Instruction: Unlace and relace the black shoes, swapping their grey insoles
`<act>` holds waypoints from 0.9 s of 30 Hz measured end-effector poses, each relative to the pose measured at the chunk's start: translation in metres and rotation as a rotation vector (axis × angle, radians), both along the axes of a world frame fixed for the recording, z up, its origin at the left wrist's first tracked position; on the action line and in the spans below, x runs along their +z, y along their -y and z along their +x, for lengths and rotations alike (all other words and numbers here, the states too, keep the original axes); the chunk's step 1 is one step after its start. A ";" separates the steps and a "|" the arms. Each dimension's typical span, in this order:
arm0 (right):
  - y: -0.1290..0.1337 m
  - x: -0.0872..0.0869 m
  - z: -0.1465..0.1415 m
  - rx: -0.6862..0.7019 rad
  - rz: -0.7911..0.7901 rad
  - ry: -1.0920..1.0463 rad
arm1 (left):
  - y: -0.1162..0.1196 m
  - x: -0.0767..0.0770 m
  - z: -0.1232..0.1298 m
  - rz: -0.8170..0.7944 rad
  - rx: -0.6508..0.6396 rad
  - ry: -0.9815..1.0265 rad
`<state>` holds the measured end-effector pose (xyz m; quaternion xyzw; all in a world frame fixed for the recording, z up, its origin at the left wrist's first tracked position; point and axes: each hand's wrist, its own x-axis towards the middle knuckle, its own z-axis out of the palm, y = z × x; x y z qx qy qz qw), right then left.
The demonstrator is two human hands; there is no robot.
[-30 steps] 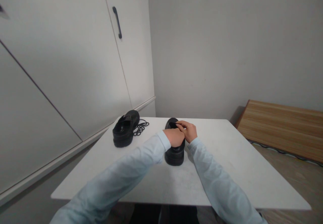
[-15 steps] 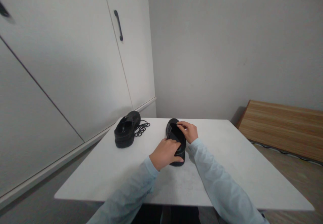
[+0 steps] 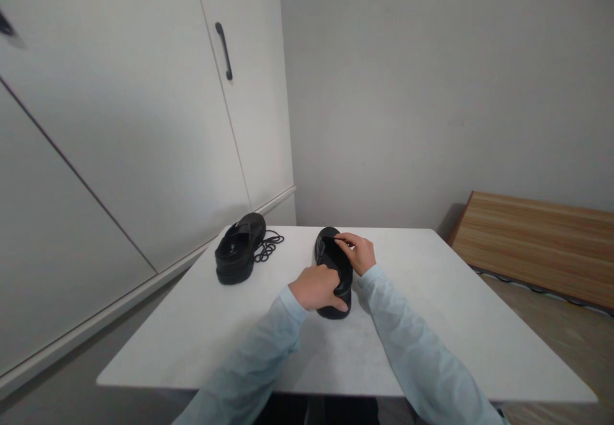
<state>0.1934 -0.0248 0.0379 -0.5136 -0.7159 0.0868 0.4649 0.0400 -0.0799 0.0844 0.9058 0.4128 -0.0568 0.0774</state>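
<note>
One black shoe [image 3: 327, 312] lies on the white table in front of me, its toe pointing away. My left hand [image 3: 317, 288] is at the shoe's left side and opening, its fingers reaching inside and the thumb over the heel end. At the upper right of the opening, my right hand [image 3: 357, 252] pinches a thin dark strand, which looks like a lace. A second black shoe [image 3: 235, 270] rests further left, with a loose black lace [image 3: 268, 245] coiled beside it.
The white table [image 3: 201, 342] stretches out to both sides. White cabinet doors [image 3: 144, 124] with dark handles rise at the left, and a grey wall [image 3: 384, 92] stands behind. At the right is a wooden panel [image 3: 537, 239].
My left hand's fingers have gone deeper into the shoe's opening. My right hand has barely moved, and the dark strand at its fingertips shows more. The view has shifted slightly.
</note>
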 end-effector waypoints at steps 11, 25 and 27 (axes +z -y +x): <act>0.001 0.003 0.003 0.212 0.020 0.114 | -0.010 0.000 0.000 -0.068 -0.102 0.050; -0.002 0.000 0.003 0.225 -0.048 0.224 | -0.051 0.044 -0.049 0.019 0.159 0.514; -0.002 0.001 0.003 0.227 -0.062 0.236 | -0.074 0.036 -0.058 0.184 0.336 0.535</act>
